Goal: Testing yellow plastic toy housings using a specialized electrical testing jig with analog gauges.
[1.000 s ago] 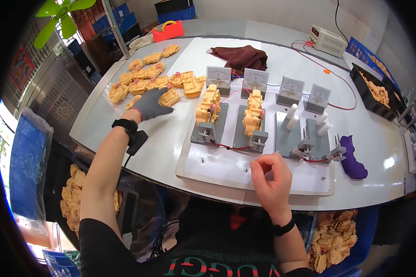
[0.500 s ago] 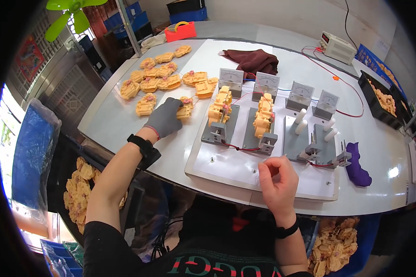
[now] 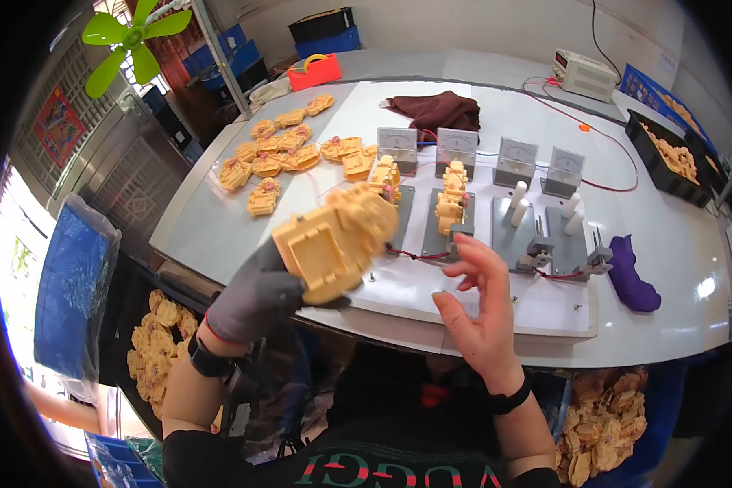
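My left hand [image 3: 260,289], in a grey glove, grips a yellow plastic housing [image 3: 321,252] and holds it up over the table's front edge. The housing has a square recess on its face, and its far end is blurred. My bare right hand [image 3: 484,313] is open, fingers apart, above the front of a white test board [image 3: 431,313]. Two similar yellow housings stand on the board's left fixtures, one [image 3: 385,180] partly behind the held part, the other [image 3: 452,199] beside it. The two right fixtures [image 3: 514,232] show bare white pegs and metal contacts.
Several panel meters [image 3: 457,152] line the board's back. More yellow housings [image 3: 278,154] lie at the table's left. A brown cloth [image 3: 439,114], a power supply [image 3: 586,73], a purple cloth [image 3: 633,276] and a black bin [image 3: 667,159] are around it. Filled bins [image 3: 602,427] flank me below.
My left hand has lifted a yellow housing off the table and brought it toward me. My right hand has gone from curled fingers to spread ones.
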Tool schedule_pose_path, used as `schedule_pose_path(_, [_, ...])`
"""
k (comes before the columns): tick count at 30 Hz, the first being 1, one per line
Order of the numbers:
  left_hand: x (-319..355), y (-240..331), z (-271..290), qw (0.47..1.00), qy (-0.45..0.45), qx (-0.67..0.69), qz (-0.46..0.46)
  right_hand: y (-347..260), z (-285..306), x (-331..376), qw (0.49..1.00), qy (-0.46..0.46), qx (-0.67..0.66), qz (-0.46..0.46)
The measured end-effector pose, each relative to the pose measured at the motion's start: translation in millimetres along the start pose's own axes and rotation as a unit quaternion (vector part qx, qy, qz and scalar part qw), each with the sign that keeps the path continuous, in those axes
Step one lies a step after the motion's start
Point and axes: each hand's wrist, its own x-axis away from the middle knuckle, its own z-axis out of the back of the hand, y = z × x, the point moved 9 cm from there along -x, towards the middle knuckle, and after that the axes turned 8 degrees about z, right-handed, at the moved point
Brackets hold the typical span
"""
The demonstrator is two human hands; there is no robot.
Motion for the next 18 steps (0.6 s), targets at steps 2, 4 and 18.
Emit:
schedule_pose_path(2, [3, -15, -37, 0.998, -0.032, 0.022, 0.047, -8, -3, -1, 0.992, 0.002, -0.123, -0.034])
schedule_pose_path(4, [-2, -23, -60, 0.995, -0.055, 0.043, 0.075, -16, -13, -2, 0.944, -0.043, -0.307, -0.110])
schedule_pose_path(18, [-27, 1, -116, 0.991, -0.015, -0.131, -0.029, -34, 65, 3, 0.985, 0.164, 0.011, 0.046])
